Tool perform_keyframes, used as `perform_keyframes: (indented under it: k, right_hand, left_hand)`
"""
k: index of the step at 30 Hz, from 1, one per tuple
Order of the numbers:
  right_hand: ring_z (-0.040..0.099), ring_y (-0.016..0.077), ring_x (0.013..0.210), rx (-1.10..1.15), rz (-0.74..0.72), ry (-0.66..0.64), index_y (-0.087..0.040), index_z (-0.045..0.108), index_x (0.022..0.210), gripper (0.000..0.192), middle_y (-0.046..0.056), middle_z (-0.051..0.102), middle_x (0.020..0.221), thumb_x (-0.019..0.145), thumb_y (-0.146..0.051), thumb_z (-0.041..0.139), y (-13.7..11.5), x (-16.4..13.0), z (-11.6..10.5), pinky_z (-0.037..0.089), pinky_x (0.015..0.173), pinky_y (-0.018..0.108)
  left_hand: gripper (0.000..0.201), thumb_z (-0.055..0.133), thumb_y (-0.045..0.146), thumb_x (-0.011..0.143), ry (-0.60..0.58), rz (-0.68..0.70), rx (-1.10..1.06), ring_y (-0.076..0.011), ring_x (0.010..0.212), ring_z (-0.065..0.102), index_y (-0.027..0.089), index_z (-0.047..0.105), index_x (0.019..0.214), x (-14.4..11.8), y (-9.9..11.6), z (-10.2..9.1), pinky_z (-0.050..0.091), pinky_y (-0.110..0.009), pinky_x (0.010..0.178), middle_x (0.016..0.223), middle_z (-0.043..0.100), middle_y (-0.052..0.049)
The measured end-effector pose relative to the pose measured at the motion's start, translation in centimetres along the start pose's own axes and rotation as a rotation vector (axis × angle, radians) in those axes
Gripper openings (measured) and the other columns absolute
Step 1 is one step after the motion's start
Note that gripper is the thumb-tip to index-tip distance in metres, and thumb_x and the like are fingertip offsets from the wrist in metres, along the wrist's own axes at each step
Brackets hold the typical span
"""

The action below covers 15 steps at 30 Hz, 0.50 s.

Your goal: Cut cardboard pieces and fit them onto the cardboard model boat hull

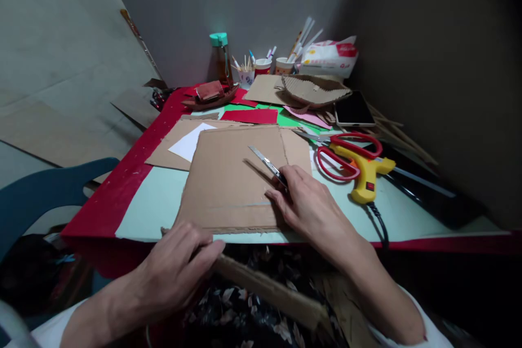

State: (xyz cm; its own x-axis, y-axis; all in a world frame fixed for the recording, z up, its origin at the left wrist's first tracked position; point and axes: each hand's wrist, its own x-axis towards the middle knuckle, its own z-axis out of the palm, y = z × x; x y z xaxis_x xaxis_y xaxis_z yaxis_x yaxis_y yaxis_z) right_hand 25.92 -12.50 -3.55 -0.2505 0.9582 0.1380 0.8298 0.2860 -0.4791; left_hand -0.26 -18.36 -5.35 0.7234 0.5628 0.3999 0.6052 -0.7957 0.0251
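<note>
My right hand (299, 198) is closed around a utility knife (267, 164), its blade out and pointing up and left over a cardboard sheet (236, 174). The sheet lies flat near the front edge of the table, with a rough torn lower edge. My left hand (185, 261) grips a narrow cardboard strip (269, 289) at the table's front edge. That strip slants down to the right above my lap, and its left end pokes out past my fingers.
Red-handled scissors (338, 166) and a yellow glue gun (365, 176) lie at right. Behind stand a cardboard boat shape (314, 92), a small brown model boat (210, 97), a bottle (221, 60), cups of sticks and pens, and a phone (354, 109). A blue chair (49, 196) is at left.
</note>
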Motion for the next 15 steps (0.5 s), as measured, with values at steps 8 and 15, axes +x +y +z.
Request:
perform_keyframes:
  k: [8,15]
  right_hand:
    - [0.061,0.0254,0.078,-0.195,0.049,-0.064,-0.017,0.05,0.102,0.01,0.009,0.06,0.099,0.099,-0.027,0.051,-0.9,-0.2,0.1,0.039,0.062,0.034]
    - [0.062,0.0263,0.078,-0.156,0.042,-0.037,-0.018,0.05,0.101,0.008,0.01,0.061,0.1,0.099,-0.026,0.05,-0.5,-0.2,0.6,0.04,0.062,0.034]
  left_hand:
    - [0.02,0.051,0.004,0.092,-0.002,0.083,0.164,-0.0252,0.095,0.06,0.012,0.065,0.103,-3.7,-1.5,-1.2,0.043,-0.046,0.093,0.093,0.071,-0.011]
    - [0.042,0.053,0.002,0.081,-0.071,0.107,0.033,-0.0214,0.095,0.068,0.013,0.061,0.12,-7.2,-3.8,-2.6,0.047,-0.033,0.097,0.1,0.075,-0.009]
